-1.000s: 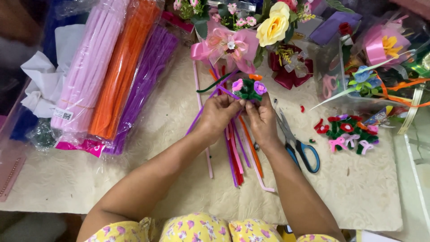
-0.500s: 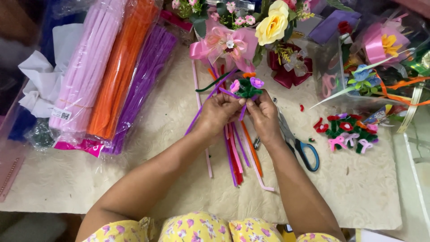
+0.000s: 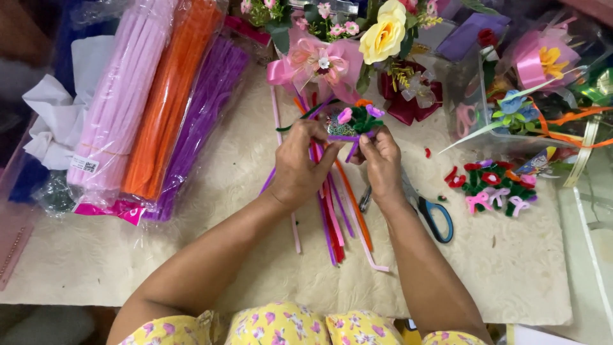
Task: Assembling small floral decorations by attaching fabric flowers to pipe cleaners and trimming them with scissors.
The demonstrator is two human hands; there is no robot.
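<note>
Cream textured mat (image 3: 211, 255) covers the tabletop, craft supplies all round

Left hand (image 3: 299, 167) and right hand (image 3: 383, 167) meet over mat centre, both pinching a small pipe-cleaner posy (image 3: 351, 121): green stems, pink, purple and orange blooms, held just above the surface. Left fingers closed on its left side, right fingers closed on its lower right; a purple strand hangs down between them

Under the hands: loose pipe cleaners (image 3: 338, 217) in a flat bundle, red, purple, pink, orange, running toward the person

Scissors (image 3: 434, 216), blue handles, lie just right of the right wrist, blades partly hidden by the hand

Right side: cluster of small finished flowers (image 3: 495, 188), red, green, pink, on the mat, well apart from the hands

Left side: three bagged pipe-cleaner packs side by side, pink pack (image 3: 121, 102), orange pack (image 3: 169, 96), purple pack (image 3: 204, 121). White tissue (image 3: 48, 128) beyond the pink pack

Far edge: pink ribbon bow (image 3: 316, 64) just beyond the posy, yellow rose (image 3: 383, 35) to its right, dark red bow (image 3: 412, 102) below the rose. Clear box (image 3: 485, 137) of ribbons and flowers at top right
</note>
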